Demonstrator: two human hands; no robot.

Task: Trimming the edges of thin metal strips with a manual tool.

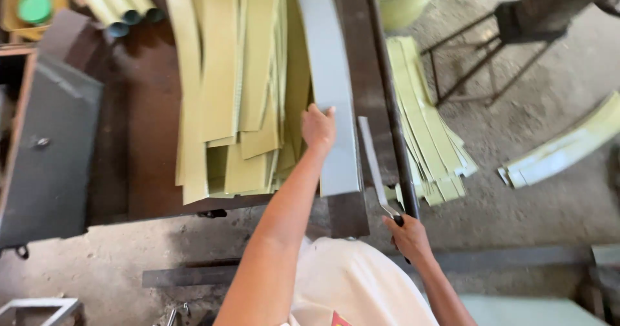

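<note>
My left hand (318, 127) rests on the near part of a long grey sheet strip (330, 74) that lies along the right side of a brown metal table (145, 119). Its fingers press the strip's left edge. My right hand (408, 235) grips the black handle of a long lever bar (389, 100) that runs along the table's right edge. A thin metal blade (371, 158) lies between the strip and the bar. A pile of yellow-green strips (232, 87) sits left of the grey strip.
Cut yellow-green strips (429, 138) lie on the concrete floor right of the bar. A curved pale piece (568, 145) lies farther right. Rolled yellow-green tubes (119, 3) sit at the table's far left. A dark grey cabinet (48, 151) stands at the left.
</note>
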